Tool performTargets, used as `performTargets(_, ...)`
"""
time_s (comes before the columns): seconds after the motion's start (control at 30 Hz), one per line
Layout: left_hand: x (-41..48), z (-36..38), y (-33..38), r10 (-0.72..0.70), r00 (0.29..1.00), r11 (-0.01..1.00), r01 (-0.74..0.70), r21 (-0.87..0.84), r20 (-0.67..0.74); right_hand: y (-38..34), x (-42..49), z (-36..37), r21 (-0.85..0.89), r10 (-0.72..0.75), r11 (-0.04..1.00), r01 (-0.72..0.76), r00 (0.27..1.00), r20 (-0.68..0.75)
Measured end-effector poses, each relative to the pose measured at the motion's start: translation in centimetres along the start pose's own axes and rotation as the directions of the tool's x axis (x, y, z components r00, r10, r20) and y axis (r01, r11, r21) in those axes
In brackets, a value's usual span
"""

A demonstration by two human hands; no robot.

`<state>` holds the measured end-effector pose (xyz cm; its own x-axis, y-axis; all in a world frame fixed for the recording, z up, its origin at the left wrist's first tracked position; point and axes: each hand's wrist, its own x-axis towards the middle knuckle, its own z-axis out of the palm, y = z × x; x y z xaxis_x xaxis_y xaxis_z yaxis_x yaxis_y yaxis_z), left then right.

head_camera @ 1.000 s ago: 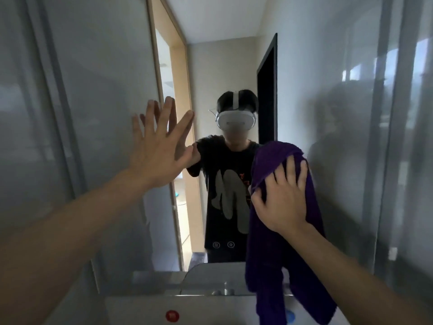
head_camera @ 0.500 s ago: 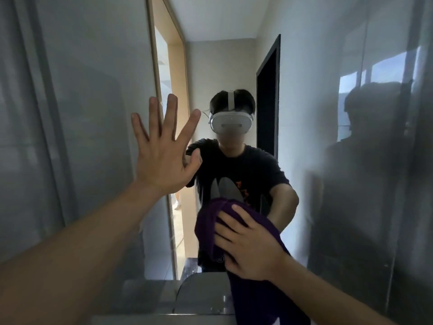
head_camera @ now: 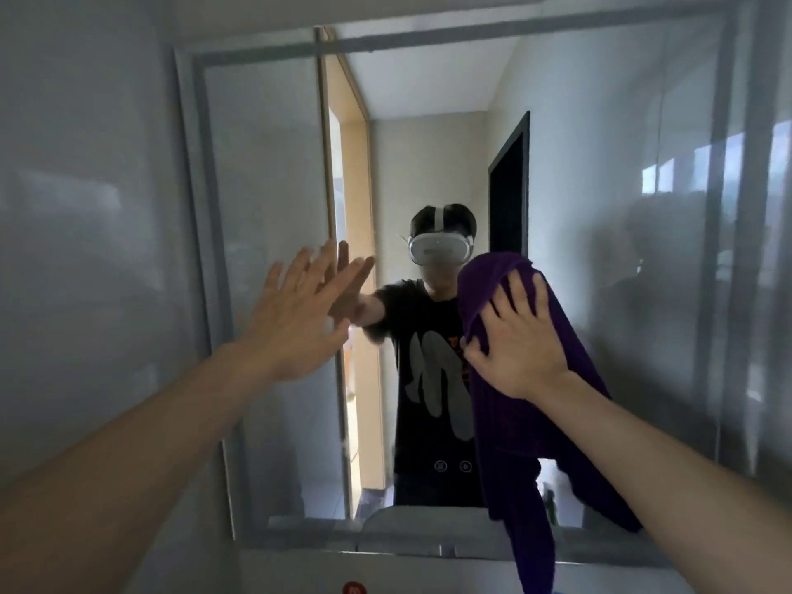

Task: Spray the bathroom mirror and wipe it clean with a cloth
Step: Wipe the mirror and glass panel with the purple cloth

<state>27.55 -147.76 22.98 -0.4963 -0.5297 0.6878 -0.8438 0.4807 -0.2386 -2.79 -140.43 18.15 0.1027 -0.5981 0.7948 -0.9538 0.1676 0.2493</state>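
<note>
Now: right hand (head_camera: pixel 520 336) spread flat, fingers apart, pressing purple terry cloth (head_camera: pixel 540 422) against large frameless wall mirror (head_camera: pixel 265 173), right of centre; cloth's loose end hangs below mirror's bottom edge. Left hand (head_camera: pixel 300 319) open, fingers splayed, palm on glass at mirror's left-centre, holding nothing. Headset-wearing reflection between hands.

Left hand (head_camera: pixel 300 323): motion-blurred, finger outlines doubled against its reflection; contact with mirror (head_camera: pixel 265 207) cannot be confirmed. Purple cloth (head_camera: pixel 531 422): middle hidden under right hand (head_camera: pixel 518 340); lower tail cut by bottom edge. Both forearms cut by frame edges. Red round item (head_camera: pixel 354 588) at bottom edge: half cropped, unidentifiable. Greenish object (head_camera: pixel 550 501) behind cloth: mostly hidden.
</note>
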Motion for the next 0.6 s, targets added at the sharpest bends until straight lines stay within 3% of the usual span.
performTargets(0.13,-6.3,-1.6,-3.5,-0.077,0.989,0.997,0.074,0.028,0.130,-4.3,1.5,-0.3,0.072,0.171,0.982,-0.174,0.984,0.038)
performTargets(0.2,-8.7,-2.0,-4.4,-0.106,0.979,0.994,0.105,0.011,0.172,-5.9,2.1,-0.4,0.076,0.190,0.978,-0.194,0.980,0.061)
performTargets(0.33,-12.6,-2.0,-4.9,-0.114,0.969,0.993,0.120,-0.012,0.219,-7.4,1.2,-0.1,0.056,0.099,0.993,-0.104,0.991,0.091)
performTargets(0.47,-15.7,-1.8,-3.6,-0.105,0.953,0.987,0.135,-0.086,0.284,-7.9,-1.8,-0.1,0.056,-0.021,0.998,0.010,0.977,0.212)
performTargets(0.6,-16.6,-2.2,-1.1,-0.072,0.919,0.984,0.128,-0.122,0.387,-9.3,-6.7,-1.0,0.319,-0.012,0.945,-0.068,0.970,0.243)
